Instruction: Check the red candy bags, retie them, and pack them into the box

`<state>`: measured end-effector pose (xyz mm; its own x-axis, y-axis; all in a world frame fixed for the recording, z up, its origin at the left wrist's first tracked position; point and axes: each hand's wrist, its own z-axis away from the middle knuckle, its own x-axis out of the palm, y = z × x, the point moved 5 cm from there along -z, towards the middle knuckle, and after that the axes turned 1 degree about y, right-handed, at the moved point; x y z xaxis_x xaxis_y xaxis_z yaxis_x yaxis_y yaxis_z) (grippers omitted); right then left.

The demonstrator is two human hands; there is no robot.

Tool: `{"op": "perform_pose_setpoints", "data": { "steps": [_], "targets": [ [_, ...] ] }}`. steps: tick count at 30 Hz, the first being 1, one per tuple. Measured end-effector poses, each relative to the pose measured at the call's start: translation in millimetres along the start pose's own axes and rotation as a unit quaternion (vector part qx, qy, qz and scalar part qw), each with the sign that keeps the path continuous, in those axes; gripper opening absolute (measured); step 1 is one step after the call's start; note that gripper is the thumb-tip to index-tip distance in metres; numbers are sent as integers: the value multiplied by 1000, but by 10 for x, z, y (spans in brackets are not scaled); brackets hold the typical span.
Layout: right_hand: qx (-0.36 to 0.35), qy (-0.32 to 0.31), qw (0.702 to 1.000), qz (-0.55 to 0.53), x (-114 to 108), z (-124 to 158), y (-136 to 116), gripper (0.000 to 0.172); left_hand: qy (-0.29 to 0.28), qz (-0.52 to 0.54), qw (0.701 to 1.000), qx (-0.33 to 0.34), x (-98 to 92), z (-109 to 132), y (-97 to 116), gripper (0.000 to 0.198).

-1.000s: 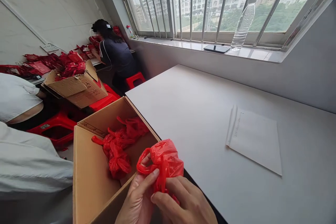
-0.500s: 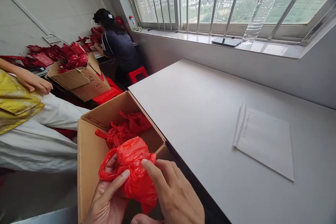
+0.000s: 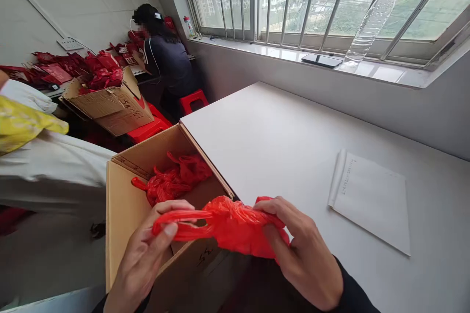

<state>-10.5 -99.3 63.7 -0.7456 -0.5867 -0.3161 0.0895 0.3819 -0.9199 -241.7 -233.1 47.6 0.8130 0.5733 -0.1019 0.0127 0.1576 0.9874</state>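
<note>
A red plastic bag [image 3: 240, 230] is stretched sideways between my two hands, above the near edge of an open cardboard box [image 3: 127, 234]. My left hand [image 3: 149, 244] is closed on its looped handles, the thumb pressing from the front. My right hand [image 3: 295, 239] grips the bunched body of the bag at the other end, thumb below and fingers over the top. Inside the box lies a crumpled heap of more red plastic bags [image 3: 172, 181]. Whether anything is inside the held bag I cannot tell.
A white table [image 3: 286, 156] adjoins the box, with a white paper pad [image 3: 370, 200] on it. A water bottle [image 3: 370, 29] and a phone [image 3: 322, 60] rest on the windowsill. Another person [image 3: 165, 58] sits at the back; one in yellow and white [image 3: 33, 132] stands left near a filled carton [image 3: 110, 107].
The bag has been turned and pulled out lengthwise. My right hand has moved right and closed on its body; my left hand now holds the handles. The person in yellow has shifted left.
</note>
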Motion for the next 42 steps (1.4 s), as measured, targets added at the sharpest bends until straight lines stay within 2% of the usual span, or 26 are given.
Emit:
{"op": "perform_pose_setpoints", "data": {
  "steps": [3, 5, 9, 11, 13, 15, 17, 19, 21, 24, 27, 34, 36, 39, 42],
  "targets": [
    [35, 7, 999, 0, -318, 55, 129, 24, -150, -149, 975, 72, 436, -83, -29, 53],
    [67, 19, 998, 3, -482, 106, 257, 20, -207, -207, 948, 123, 795, -149, -55, 55],
    [118, 52, 992, -2, -773, 257, 532, 21, -233, -226, 924, 201, 1422, -250, -7, 36],
    [137, 68, 988, 6, -914, 367, 640, 22, -239, -229, 920, 211, 1630, -257, 26, 30],
    [145, 88, 984, 49, -1031, 488, 692, 28, -241, -236, 916, 215, 1761, -239, 54, 25],
    [129, 129, 974, 132, -1111, 596, 664, 38, -238, -242, 916, 215, 1839, -214, 72, 16],
    [84, 183, 954, 224, -1130, 669, 563, 43, -232, -247, 916, 213, 1891, -197, 90, 13],
    [20, 204, 933, 296, -1063, 687, 450, 41, -225, -250, 917, 214, 1937, -192, 121, 15],
    [-24, 184, 923, 336, -960, 658, 407, 31, -224, -253, 915, 221, 1992, -193, 160, 16],
    [-24, 157, 930, 332, -893, 603, 471, 13, -236, -269, 903, 237, 2081, -193, 198, 24],
    [-18, 153, 942, 299, -929, 607, 513, 12, -239, -280, 897, 247, 2117, -201, 196, 14],
    [18, 190, 940, 284, -1064, 743, 437, 8, -197, -266, 909, 255, 2011, -223, 200, 15],
    [21, 192, 940, 283, -1044, 739, 429, 6, -200, -267, 905, 263, 2039, -198, 219, 10],
    [20, 172, 942, 286, -996, 696, 437, 7, -225, -273, 893, 279, 2132, -152, 250, 16],
    [8, 170, 942, 288, -1021, 704, 431, 8, -228, -273, 891, 281, 2148, -163, 269, 8]
  ]
}}
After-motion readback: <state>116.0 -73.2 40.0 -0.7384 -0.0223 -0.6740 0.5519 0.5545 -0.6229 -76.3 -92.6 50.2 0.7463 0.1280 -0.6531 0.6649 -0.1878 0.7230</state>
